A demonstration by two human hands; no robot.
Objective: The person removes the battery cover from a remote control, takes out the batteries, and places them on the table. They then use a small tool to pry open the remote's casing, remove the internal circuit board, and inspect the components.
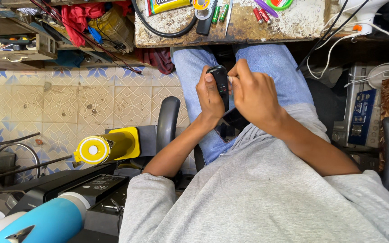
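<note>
Your hands (232, 92) work over your lap, hemmed by the tabletop (293, 24) edge ahead and chair armrests (167, 119) either side; open tiled floor (68, 103) lies to your left.

Black handheld device (220, 83) — upright, held over lap
</note>
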